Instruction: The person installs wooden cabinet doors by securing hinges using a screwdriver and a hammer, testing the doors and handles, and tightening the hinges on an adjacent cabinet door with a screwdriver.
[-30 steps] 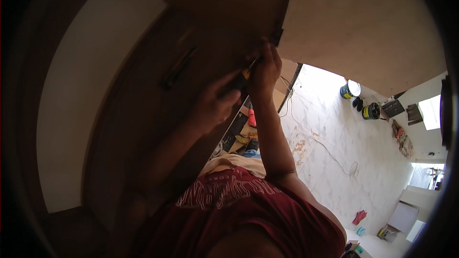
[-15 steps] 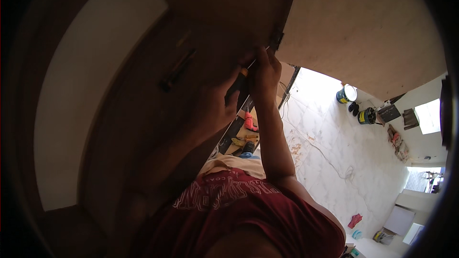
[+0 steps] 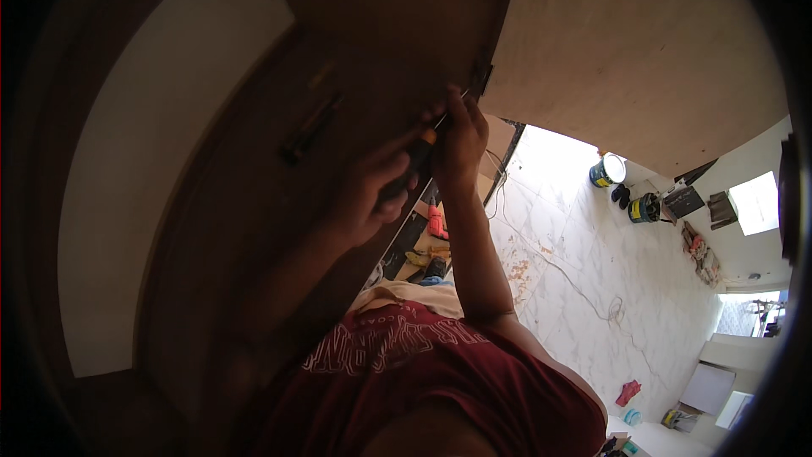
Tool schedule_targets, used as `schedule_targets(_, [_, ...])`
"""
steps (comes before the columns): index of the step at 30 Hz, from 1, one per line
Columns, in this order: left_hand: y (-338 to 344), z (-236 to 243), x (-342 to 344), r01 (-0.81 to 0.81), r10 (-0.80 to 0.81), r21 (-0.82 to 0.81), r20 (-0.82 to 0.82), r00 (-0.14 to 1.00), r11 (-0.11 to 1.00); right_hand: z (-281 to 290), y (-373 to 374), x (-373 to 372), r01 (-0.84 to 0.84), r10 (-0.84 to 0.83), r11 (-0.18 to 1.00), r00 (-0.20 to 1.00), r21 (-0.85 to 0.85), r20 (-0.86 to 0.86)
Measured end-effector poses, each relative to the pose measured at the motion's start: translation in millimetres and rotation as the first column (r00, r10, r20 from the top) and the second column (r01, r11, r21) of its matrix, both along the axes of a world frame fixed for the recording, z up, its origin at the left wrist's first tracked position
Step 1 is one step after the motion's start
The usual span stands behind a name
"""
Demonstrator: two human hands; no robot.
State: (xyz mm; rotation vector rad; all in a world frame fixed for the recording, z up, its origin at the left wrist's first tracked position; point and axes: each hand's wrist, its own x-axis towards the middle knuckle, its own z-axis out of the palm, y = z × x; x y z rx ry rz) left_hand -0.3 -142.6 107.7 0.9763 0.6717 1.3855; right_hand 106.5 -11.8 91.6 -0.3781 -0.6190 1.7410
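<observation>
Inside a dark cabinet [image 3: 211,228], my left hand [image 3: 359,199] is wrapped round the black and orange handle of a screwdriver [image 3: 429,137]. The thin bright shaft slants up and right toward a dark hinge-like fitting [image 3: 485,80] at the edge of a pale wooden door panel [image 3: 634,51]. My right hand [image 3: 461,144] is closed near the shaft's far end, its fingertips pinched along it. The tip itself is hidden by the fingers and shadow. Left of my hands lies a dark slender tool [image 3: 311,129], too dim to name exactly.
Below my right forearm sit a red power drill [image 3: 436,220] and yellow-handled tools [image 3: 427,256]. A cable [image 3: 558,267] trails over the marble-patterned floor [image 3: 575,305]. Paint buckets [image 3: 607,171] and dark shoes [image 3: 621,195] stand beyond. The door panel fills the upper right.
My left hand has shifted slightly down and turned on the handle, its fingers curling more tightly. My right hand stays at the shaft. The whole view has moved slightly.
</observation>
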Motion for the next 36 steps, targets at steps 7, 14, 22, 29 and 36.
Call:
schedule_targets(7, [15, 5, 0, -0.062, 0.776, 0.774, -0.625, 0.089, 0.631, 4, -5, -5, 0.053, -0.056, 0.998, 0.989, 0.020, 0.136])
schedule_targets(14, [12, 6, 15, -0.258, 0.516, 0.449, -0.784, 0.345, 0.855, -8, 2, -10, 0.084, -0.085, 0.996, 0.995, 0.021, 0.050])
schedule_targets(22, [20, -16, 4, -0.270, 0.523, 0.448, -0.728, 0.442, 0.852, -25, 9, 40, 0.241, -0.198, 0.963, 0.936, -0.118, 0.292])
schedule_targets(29, [20, -16, 2, -0.356, 0.415, 0.241, -0.703, 0.578, 0.903, -56, 56, 16, 0.368, -0.329, 0.929, 0.876, 0.046, -0.352])
schedule_targets(36, [16, -8, -13, -0.210, 0.119, -0.131, -0.499, 0.858, 0.969, -57, 65, 5, 0.202, -0.160, 0.978, 0.874, 0.045, -0.459])
